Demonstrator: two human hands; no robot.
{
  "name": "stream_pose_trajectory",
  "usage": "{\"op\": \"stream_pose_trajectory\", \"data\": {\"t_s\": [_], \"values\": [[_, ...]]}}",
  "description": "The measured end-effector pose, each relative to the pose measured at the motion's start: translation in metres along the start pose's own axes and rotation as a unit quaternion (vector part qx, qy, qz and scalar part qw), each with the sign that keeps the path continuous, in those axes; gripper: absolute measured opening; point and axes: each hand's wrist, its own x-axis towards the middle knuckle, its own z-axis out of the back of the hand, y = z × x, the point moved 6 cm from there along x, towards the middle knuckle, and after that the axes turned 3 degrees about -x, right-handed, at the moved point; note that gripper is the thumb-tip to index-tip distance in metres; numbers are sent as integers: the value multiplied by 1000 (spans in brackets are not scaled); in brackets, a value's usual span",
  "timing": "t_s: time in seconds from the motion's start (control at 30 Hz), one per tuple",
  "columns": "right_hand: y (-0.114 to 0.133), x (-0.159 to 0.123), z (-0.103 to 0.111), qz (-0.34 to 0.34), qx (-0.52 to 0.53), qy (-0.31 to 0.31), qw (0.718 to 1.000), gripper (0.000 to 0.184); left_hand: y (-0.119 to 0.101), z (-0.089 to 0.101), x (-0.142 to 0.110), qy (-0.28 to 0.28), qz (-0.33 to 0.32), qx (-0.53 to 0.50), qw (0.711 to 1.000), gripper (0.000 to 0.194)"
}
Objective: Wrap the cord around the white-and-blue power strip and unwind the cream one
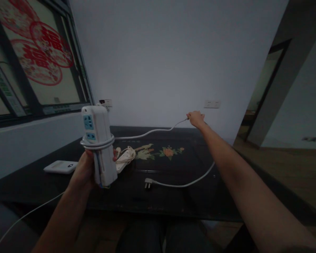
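Note:
My left hand (85, 167) is closed round a white power strip (98, 147) held upright, with a few turns of its white cable (152, 132) looped about its middle. The cable runs from the strip across the dark table (173, 196) to my right hand (196, 118), which is stretched far out and pinched on it. From there the cable drops back along the table to its plug (148, 183), lying near the front middle.
A second, cream power strip with a coiled cord (125, 156) lies just behind the held one. A flat white device (60, 166) lies at the table's left. Wall sockets (212, 103) sit on the back wall; a window is at left, a doorway at right.

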Motion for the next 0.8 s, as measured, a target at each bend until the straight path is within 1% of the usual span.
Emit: {"op": "stream_pose_trajectory", "data": {"t_s": [0.03, 0.1, 0.17, 0.23, 0.4, 0.47, 0.5, 0.57, 0.63, 0.73, 0.77, 0.8], "values": [[3, 4, -1, -7, -9, -10, 1000, 42, 0, -1, -2, -1, 0, 3, 1000, 63], [9, 5, -6, -16, -23, -20, 999, 39, 0, 0, -7, -4, -3, -1, 1000, 62], [15, -4, -21, -12, -34, -12, 999, 36, -1, 0, -12, 4, -15, -9, 1000, 58], [22, -21, -45, 1, -37, 11, 999, 36, 0, -1, -15, 23, -22, -14, 999, 58], [40, -76, -117, 17, 2, 73, 997, 34, 15, -8, -16, 78, -25, -18, 996, 69], [47, -93, -138, 24, 35, 88, 995, 33, 23, -11, -15, 88, -20, -10, 996, 67], [51, -100, -145, 30, 54, 92, 994, 33, 26, -12, -15, 89, -10, -6, 996, 66], [57, -111, -152, 38, 94, 93, 990, 31, 32, -14, -14, 77, 8, -2, 997, 67], [62, -120, -149, 43, 137, 83, 986, 32, 35, -13, -13, 52, 24, 2, 998, 69], [64, -143, -131, 51, 204, 58, 976, 27, 37, -12, -11, 26, 28, 14, 999, 68], [64, -156, -123, 58, 226, 51, 971, 28, 37, -12, -11, 22, 24, 17, 999, 68], [65, -171, -115, 67, 246, 46, 966, 35, 36, -11, -10, 19, 17, 19, 999, 68]]}}
